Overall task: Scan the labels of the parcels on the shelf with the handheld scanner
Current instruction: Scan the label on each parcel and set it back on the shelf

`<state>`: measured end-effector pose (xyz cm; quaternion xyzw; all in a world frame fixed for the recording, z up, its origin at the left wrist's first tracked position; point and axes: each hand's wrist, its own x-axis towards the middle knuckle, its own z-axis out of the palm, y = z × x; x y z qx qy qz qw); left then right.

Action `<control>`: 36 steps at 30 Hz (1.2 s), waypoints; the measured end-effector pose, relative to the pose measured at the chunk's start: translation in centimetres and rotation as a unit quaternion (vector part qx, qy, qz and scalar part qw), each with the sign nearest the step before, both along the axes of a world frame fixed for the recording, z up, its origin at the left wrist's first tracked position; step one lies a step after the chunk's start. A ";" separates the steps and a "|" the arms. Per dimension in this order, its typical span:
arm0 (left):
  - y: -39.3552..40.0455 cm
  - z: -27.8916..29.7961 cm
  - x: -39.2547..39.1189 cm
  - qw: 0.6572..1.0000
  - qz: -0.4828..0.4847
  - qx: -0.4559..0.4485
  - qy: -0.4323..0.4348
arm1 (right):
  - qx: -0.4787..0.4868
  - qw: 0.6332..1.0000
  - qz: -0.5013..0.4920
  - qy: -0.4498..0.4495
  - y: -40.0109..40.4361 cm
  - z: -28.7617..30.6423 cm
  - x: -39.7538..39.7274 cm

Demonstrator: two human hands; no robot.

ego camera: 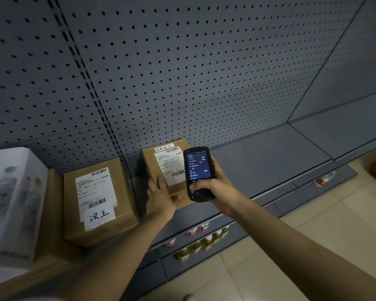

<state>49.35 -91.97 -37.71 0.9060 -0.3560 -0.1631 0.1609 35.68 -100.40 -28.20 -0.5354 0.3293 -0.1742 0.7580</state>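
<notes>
Gripping the handheld scanner [196, 173] in your right hand [217, 183], fingers wrapped round its body and thumb on the keys below its lit screen, you hold it just right of the small parcel [161, 164]. Your left hand [161, 192] clasps that parcel's near left edge on the shelf [269, 157]. Left of it sits a second labelled parcel [96, 200]. Behind both stands the pegboard [182, 72].
</notes>
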 end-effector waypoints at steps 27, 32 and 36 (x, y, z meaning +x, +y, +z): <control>15.2 3.1 10.3 0.994 0.026 0.063 -0.087 | 0.095 0.990 0.097 0.038 8.7 -1.5 11.7; 18.1 2.8 11.4 0.988 -0.002 0.143 -0.057 | 0.077 0.989 0.113 0.060 10.9 -2.3 13.9; 18.0 2.5 11.8 0.986 -0.005 0.155 -0.066 | 0.069 0.988 0.112 0.078 11.8 -3.2 14.8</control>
